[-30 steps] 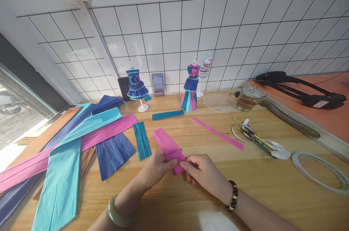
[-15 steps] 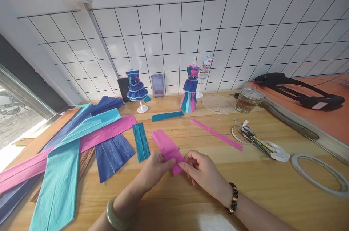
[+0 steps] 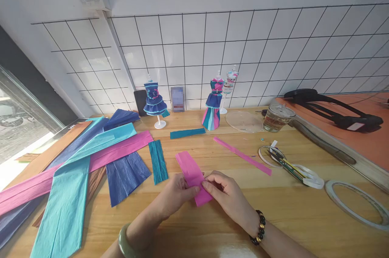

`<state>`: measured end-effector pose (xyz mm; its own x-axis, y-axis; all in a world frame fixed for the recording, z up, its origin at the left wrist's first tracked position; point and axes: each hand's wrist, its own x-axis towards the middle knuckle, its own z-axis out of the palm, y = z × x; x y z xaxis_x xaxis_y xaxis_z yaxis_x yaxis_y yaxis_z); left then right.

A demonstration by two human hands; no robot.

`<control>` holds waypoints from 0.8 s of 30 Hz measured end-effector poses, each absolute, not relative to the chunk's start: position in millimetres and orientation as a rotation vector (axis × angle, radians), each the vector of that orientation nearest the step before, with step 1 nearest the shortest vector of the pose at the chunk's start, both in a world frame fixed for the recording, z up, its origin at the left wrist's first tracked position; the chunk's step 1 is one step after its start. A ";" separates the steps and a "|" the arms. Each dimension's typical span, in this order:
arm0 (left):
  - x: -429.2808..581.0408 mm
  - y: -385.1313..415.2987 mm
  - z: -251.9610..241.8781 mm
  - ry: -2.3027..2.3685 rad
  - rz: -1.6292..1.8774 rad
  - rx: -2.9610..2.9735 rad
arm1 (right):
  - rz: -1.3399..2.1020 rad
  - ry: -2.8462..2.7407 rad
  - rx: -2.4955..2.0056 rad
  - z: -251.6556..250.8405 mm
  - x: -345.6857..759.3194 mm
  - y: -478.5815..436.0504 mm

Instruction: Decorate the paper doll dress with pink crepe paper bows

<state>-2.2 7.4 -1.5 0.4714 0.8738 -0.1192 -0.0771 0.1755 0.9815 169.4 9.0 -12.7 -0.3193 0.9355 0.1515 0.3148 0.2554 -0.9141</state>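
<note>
A short pink crepe paper strip (image 3: 188, 165) slants between my hands over the wooden table. My left hand (image 3: 178, 193) pinches its left edge with the thumb on top. On the opposite edge, the thumb and fingers of my right hand (image 3: 226, 191) pinch the paper too, close to the left thumb. The strip's lower end sticks out below both thumbs. A teal crepe paper piece (image 3: 158, 162) lies just left of my left hand. Beyond my right hand rests a thin pink strip (image 3: 241, 155). Another narrow teal strip (image 3: 187, 133) lies farther back.
Crepe paper lengths (image 3: 71, 193) overlap on the left. Small dress forms in paper dresses, one blue (image 3: 154, 99) and one multicoloured (image 3: 213, 104), stand at the back. A glass cup (image 3: 278, 119), a cutter (image 3: 287, 165), tape rolls (image 3: 357, 201) and a black strap-like object (image 3: 337, 110) are on the right.
The pink strip's lower end now reaches farther down and right below my thumbs. My right thumb sits slightly higher on the strip's edge. The whole view has tilted up a little.
</note>
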 end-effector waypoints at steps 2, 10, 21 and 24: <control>-2.7 7.5 -2.2 0.846 0.792 1.183 | 1.036 -1.769 -1.146 -13.4 169.5 9.3; 1.4 7.6 -3.0 0.915 0.719 1.234 | 1.061 -1.709 -1.156 -14.3 169.1 8.3; 1.7 8.3 -4.7 0.896 0.687 1.212 | 1.170 -1.673 -1.184 -16.3 167.9 8.2; 2.0 9.6 -5.1 0.884 0.715 1.224 | 1.137 -1.686 -1.179 -16.5 168.5 7.7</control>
